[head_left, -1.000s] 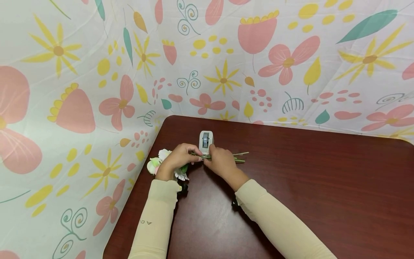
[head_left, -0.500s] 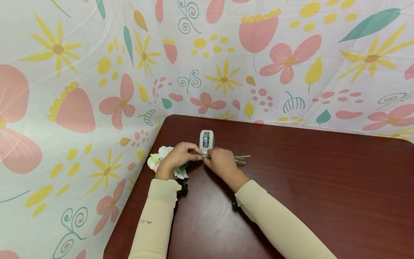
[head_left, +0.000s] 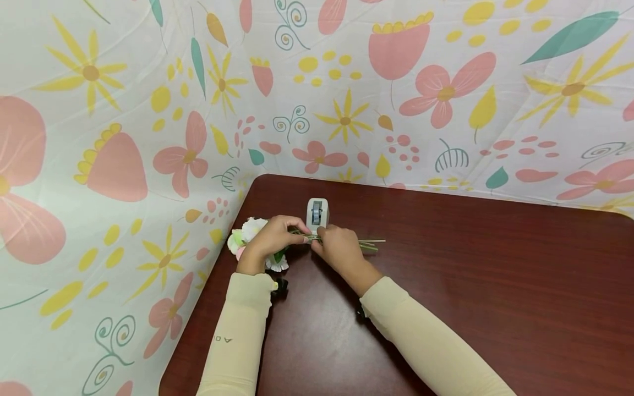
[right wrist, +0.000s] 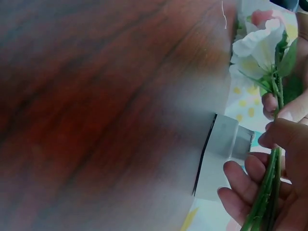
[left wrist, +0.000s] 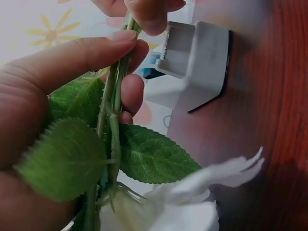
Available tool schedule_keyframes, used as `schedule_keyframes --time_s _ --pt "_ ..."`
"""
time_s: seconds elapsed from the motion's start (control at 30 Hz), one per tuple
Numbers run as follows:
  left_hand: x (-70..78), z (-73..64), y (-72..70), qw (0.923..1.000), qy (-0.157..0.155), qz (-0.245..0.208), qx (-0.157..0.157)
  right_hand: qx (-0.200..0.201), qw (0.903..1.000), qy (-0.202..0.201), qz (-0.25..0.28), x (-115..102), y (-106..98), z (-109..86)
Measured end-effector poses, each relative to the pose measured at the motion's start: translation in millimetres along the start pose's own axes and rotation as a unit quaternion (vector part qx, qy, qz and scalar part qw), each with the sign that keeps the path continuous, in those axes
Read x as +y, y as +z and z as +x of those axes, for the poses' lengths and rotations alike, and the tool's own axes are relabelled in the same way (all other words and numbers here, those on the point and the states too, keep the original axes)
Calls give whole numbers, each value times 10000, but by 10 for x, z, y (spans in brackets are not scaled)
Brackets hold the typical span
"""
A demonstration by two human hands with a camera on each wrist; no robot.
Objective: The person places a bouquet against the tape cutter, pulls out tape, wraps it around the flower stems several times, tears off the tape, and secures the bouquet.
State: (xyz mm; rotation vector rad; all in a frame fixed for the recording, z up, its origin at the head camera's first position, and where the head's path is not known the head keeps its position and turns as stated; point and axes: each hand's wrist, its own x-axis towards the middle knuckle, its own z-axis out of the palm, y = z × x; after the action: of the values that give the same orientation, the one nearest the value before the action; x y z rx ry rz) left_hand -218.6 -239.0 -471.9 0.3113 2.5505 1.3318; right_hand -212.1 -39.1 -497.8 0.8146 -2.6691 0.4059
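Note:
A bunch of artificial flowers lies sideways across both hands, white blooms (head_left: 253, 226) to the left and green stems (head_left: 372, 242) to the right. My left hand (head_left: 274, 239) pinches the stems between thumb and fingers just below the leaves (left wrist: 154, 153). Right beside it, my right hand (head_left: 339, 245) grips the same stems, its thumb and forefinger close to the left fingertips. In the right wrist view the stems run down across the right palm, other fingers loosely bent. Just behind the hands stands a white tape dispenser (head_left: 317, 212), its toothed edge showing in the left wrist view.
The dark reddish-brown table (head_left: 470, 286) reaches far to the right, with its left edge close to the blooms. A floral-printed cloth (head_left: 346, 110) hangs behind and at the left. Small black items (head_left: 280, 288) sit by the left sleeve cuff.
Both hands keep their hold at nearly the same spot. The stem ends on the right have shifted and fanned slightly. The view has moved a little.

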Motion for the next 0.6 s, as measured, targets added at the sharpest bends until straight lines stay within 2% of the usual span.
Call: schedule_keyframes --time_s 0.27,0.47,0.6 --pt "67 -30 -6 9999 140 -79 2 470 9987 -180 -23 -2 -17 -31" --pt "110 -48 -14 9994 147 317 9 650 9971 -395 10 26 -41 -50" --pt "149 -56 -14 9985 186 513 40 624 9972 -415 -59 40 -42 -55"
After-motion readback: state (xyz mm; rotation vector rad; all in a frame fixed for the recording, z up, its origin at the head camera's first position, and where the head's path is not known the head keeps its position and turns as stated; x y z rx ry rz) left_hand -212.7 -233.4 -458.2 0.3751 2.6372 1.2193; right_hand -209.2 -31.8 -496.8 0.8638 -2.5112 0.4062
